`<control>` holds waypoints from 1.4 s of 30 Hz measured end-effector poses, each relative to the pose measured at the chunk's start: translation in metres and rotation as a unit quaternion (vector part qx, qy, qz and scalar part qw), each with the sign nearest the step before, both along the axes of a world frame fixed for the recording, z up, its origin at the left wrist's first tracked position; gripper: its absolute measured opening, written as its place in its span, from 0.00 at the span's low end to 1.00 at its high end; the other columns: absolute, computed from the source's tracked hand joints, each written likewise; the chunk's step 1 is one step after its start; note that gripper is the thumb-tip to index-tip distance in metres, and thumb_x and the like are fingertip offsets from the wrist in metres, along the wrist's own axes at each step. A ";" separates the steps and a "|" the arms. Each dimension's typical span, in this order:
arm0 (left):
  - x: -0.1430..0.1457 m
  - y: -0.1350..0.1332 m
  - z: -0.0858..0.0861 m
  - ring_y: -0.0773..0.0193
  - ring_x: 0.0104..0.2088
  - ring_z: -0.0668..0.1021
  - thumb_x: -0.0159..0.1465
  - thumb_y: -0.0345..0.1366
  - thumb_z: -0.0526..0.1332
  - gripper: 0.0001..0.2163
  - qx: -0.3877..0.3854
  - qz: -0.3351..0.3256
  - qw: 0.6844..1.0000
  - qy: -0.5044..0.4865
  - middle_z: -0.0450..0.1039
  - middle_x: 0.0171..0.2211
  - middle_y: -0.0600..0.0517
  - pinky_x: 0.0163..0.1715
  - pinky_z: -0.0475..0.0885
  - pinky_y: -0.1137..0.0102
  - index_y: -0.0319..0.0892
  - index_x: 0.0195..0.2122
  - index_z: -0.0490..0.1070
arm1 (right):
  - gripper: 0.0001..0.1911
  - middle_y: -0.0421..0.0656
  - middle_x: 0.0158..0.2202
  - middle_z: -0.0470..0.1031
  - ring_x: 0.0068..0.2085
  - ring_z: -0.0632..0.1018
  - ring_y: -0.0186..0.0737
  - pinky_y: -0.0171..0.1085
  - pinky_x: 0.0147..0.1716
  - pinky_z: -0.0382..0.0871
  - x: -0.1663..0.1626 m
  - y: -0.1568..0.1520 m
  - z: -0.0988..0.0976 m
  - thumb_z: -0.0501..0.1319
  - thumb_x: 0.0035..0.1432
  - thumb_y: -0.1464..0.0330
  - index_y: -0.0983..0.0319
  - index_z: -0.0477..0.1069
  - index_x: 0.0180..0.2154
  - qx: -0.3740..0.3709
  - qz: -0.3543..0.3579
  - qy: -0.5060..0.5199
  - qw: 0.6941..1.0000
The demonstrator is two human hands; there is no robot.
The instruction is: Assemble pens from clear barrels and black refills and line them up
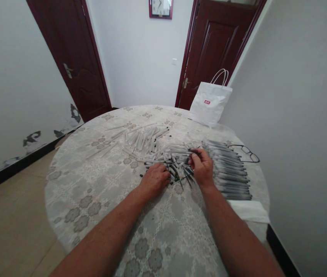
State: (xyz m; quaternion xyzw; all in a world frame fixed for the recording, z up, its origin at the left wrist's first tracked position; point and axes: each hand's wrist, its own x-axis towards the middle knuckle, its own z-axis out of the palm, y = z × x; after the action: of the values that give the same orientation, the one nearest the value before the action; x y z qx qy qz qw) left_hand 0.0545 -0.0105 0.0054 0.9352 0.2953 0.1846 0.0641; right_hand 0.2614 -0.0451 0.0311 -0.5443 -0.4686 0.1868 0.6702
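A loose pile of white pen barrels (141, 139) and dark pen parts (177, 171) lies in the middle of the round table. At the pile's near left edge is my left hand (155, 180), its fingers curled down over some dark pieces; what it holds, if anything, is hidden. My right hand (202, 167) is at the pile's right side, thumb and fingers pinched on a slim pen (192, 150) with a dark end. Close beside that hand, many pens with grey, dark ends are laid side by side in a long row (232, 173).
A flowered cloth covers the table (94, 207). Black-framed glasses (246, 153) lie beyond the row of pens, and a white folded sheet (248, 211) lies at its near end. At the back right stands a white paper bag (211, 104) near the wall.
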 end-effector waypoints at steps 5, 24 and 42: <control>0.000 0.002 -0.001 0.54 0.43 0.71 0.65 0.32 0.59 0.06 0.022 0.021 0.999 0.030 0.72 0.40 0.45 0.45 0.65 0.61 0.43 0.40 0.75 | 0.12 0.36 0.24 0.71 0.23 0.70 0.32 0.30 0.20 0.62 0.001 -0.001 0.002 0.58 0.60 0.61 0.61 0.71 0.41 0.010 0.003 0.036 0.999; -0.009 0.011 0.003 0.56 0.43 0.75 0.63 0.35 0.61 0.07 -0.139 0.091 0.945 -0.280 0.76 0.40 0.47 0.48 0.68 0.62 0.45 0.41 0.75 | 0.08 0.35 0.22 0.69 0.20 0.69 0.32 0.30 0.19 0.62 0.002 -0.002 0.001 0.56 0.59 0.62 0.60 0.68 0.37 -0.014 0.008 0.020 1.000; -0.009 0.014 0.021 0.65 0.27 0.78 0.61 0.50 0.63 0.16 -0.396 0.136 0.785 -0.458 0.77 0.31 0.52 0.30 0.71 0.72 0.43 0.41 0.78 | 0.11 0.36 0.24 0.72 0.20 0.71 0.32 0.29 0.17 0.63 -0.012 -0.001 0.002 0.58 0.60 0.60 0.60 0.68 0.39 -0.025 0.024 0.066 0.997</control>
State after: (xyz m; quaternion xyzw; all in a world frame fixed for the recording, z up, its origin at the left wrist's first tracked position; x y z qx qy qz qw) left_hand 0.0453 0.0037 0.0264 0.5837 0.4029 0.4646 0.5302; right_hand 0.2495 -0.0464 0.0328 -0.5358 -0.4316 0.2497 0.6814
